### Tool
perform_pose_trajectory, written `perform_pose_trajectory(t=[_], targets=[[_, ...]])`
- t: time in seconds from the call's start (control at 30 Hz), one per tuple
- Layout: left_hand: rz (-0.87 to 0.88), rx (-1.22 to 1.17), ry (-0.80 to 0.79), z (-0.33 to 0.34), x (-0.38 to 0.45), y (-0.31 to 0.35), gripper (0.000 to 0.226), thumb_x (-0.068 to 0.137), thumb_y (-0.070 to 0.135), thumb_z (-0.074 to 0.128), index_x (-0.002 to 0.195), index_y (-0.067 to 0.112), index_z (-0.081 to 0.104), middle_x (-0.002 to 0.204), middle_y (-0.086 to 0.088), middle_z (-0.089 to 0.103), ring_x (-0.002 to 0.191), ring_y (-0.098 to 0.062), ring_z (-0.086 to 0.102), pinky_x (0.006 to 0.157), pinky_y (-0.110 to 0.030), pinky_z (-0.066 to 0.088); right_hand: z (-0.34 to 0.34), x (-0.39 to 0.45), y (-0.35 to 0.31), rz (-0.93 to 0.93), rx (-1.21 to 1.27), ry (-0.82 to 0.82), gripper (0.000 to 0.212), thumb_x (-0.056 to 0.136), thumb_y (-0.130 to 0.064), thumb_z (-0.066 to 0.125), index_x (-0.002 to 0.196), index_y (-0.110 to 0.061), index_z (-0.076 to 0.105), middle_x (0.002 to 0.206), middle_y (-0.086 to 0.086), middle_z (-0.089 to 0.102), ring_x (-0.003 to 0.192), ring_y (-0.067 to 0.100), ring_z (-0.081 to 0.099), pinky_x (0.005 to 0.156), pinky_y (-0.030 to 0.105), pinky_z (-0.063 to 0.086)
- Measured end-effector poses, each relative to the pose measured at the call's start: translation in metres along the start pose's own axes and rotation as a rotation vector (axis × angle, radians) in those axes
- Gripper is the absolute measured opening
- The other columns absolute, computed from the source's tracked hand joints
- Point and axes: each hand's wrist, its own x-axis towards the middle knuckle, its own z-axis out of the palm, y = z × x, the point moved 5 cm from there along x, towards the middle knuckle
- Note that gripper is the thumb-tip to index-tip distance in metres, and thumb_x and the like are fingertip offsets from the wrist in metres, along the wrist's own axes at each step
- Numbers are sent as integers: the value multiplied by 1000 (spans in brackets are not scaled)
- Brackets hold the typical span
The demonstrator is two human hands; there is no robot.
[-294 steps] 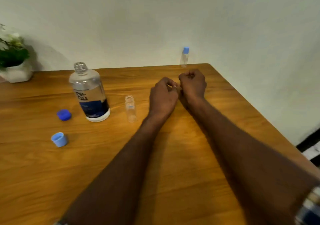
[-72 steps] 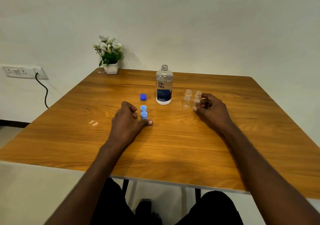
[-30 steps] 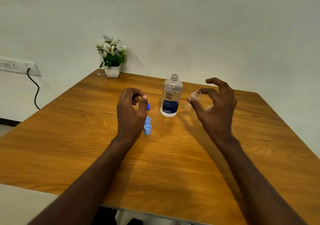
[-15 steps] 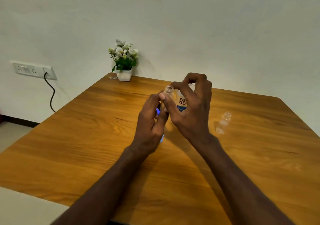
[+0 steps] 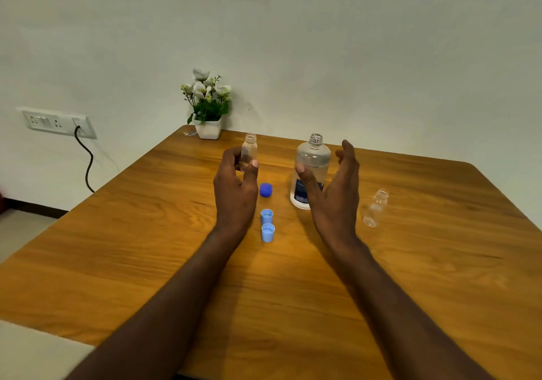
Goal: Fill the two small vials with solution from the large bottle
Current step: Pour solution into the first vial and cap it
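My left hand [image 5: 234, 192] holds a small clear vial [image 5: 249, 148] upright above the wooden table [image 5: 146, 247], thumb and fingers curled round it; its mouth is uncapped. The large bottle [image 5: 312, 162], clear with a blue label and no cap, stands on the table right of it. My right hand [image 5: 334, 195] is open beside the bottle, thumb and fingers spread around it, and I cannot tell whether they touch it. A second uncapped clear vial [image 5: 376, 208] stands on the table to the right of that hand.
A dark blue cap [image 5: 266, 189] and two light blue caps [image 5: 267, 224] lie between my hands. A white pot of flowers [image 5: 207, 110] stands at the table's far edge. A wall socket with a black cable [image 5: 58, 121] is on the left.
Half a second ago both hands met on one vial in front of the bottle. Now the left hand alone holds that vial, moved left, and the right hand has opened beside the large bottle.
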Motion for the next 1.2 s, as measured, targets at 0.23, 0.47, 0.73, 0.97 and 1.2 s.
perform_pose_trajectory(t=[0.23, 0.47, 0.73, 0.97, 1.2], targets=[[-9, -18, -175, 24, 12, -13, 28, 103, 16, 60, 130, 21, 64, 104, 7, 69, 96, -8, 62, 72, -9, 43, 15, 3, 22, 123, 84, -132, 103, 84, -51, 81, 163, -31, 18, 163, -2, 44, 146, 23, 47, 111, 41, 51], [-24, -14, -207, 24, 10, -12, 31, 97, 11, 59, 125, 16, 67, 105, 7, 70, 90, 1, 60, 71, -8, 41, 22, 6, 23, 83, 6, -100, 89, 79, -58, 84, 151, -26, 42, 144, -5, 62, 128, 18, 62, 97, 37, 60], [22, -2, -241, 28, 11, -6, 36, 97, 20, 56, 131, 17, 67, 111, 3, 71, 92, -5, 62, 75, -17, 47, 27, 22, 22, 68, -13, 0, 80, 79, -55, 86, 142, -22, 49, 134, -2, 68, 115, 15, 67, 88, 36, 63], [-6, -4, -225, 29, 11, -11, 35, 99, 24, 73, 132, 18, 63, 114, 5, 70, 99, -9, 66, 77, -15, 49, 27, 26, 26, 60, 80, 16, 80, 79, -48, 89, 141, -23, 45, 137, -4, 64, 115, 12, 66, 85, 28, 63], [-21, -35, -170, 24, 13, -10, 36, 95, 16, 76, 129, 19, 62, 121, -2, 66, 105, -11, 67, 85, -25, 58, 28, 26, 20, -48, 87, 0, 77, 81, -45, 88, 145, -26, 50, 138, -7, 63, 119, 5, 61, 88, 21, 60]])
